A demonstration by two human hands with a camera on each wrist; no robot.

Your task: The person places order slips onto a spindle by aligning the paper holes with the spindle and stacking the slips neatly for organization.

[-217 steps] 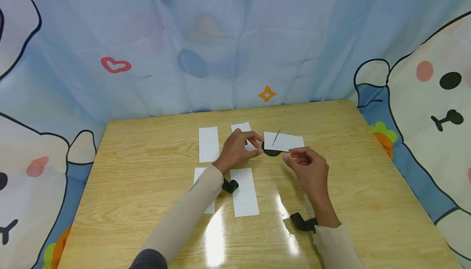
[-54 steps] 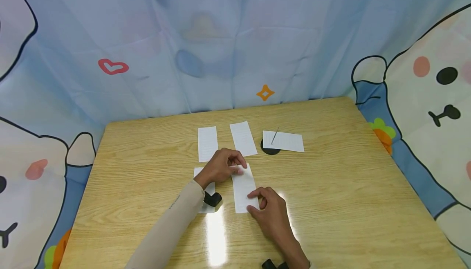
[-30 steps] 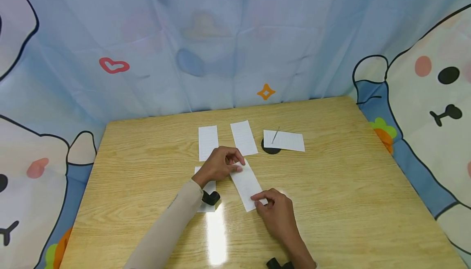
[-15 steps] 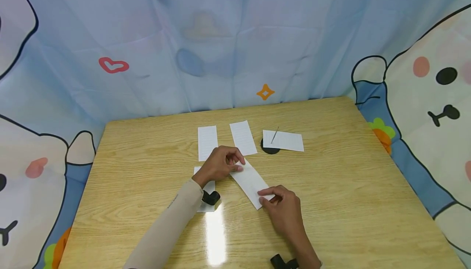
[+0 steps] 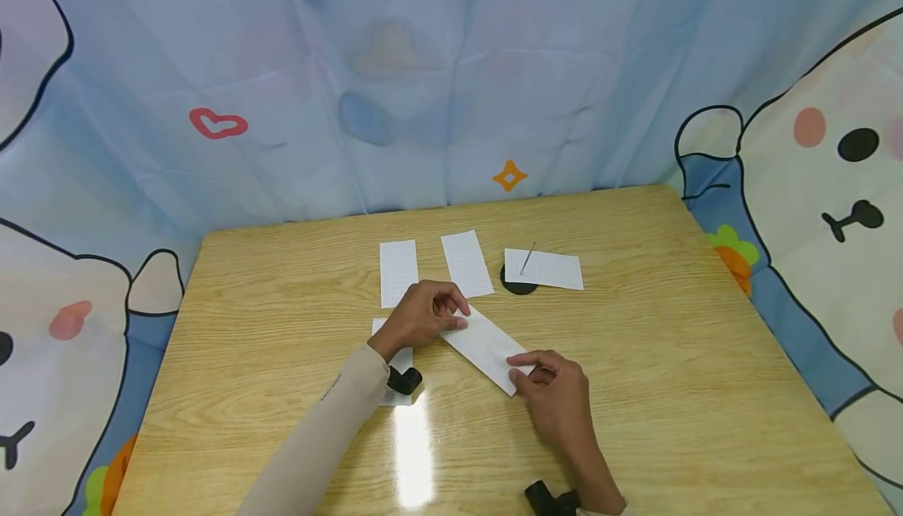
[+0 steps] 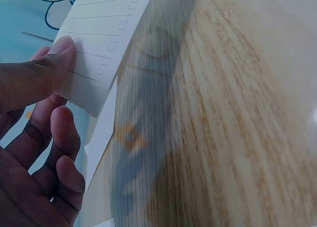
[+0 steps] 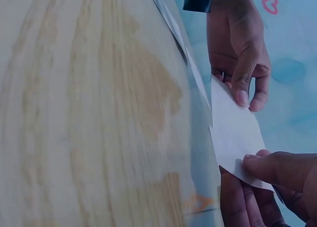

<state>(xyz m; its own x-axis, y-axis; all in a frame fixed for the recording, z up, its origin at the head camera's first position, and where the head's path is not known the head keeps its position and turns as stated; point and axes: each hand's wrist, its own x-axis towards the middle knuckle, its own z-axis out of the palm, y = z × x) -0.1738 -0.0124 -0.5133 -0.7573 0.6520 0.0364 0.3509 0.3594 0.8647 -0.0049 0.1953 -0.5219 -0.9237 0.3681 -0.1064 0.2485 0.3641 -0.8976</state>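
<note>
A white paper slip [image 5: 487, 346] slants between my two hands, raised off the table. My left hand [image 5: 423, 317] pinches its upper left end between thumb and fingers. At the lower right end, my right hand [image 5: 562, 398] pinches it the same way. In the left wrist view, this slip [image 6: 94, 44] shows ruled lines and a row of small boxes. Behind the hands stands a paper spike with a black round base [image 5: 518, 289] and a thin upright rod [image 5: 527, 259]. Another slip [image 5: 556, 270] is on that spike, its right part reaching past the base.
Two slips lie at the back, a left one [image 5: 398, 271] and a right one [image 5: 467, 263]. A further slip [image 5: 404, 359] is partly hidden under my left forearm. The wooden table [image 5: 670, 343] ends at a printed curtain [image 5: 282, 69].
Seven seconds ago both hands were beside the spike. Since then they took the front right slip from the table. My right hand has swung its end rightward, tilting the slip; the left hand stays put.
</note>
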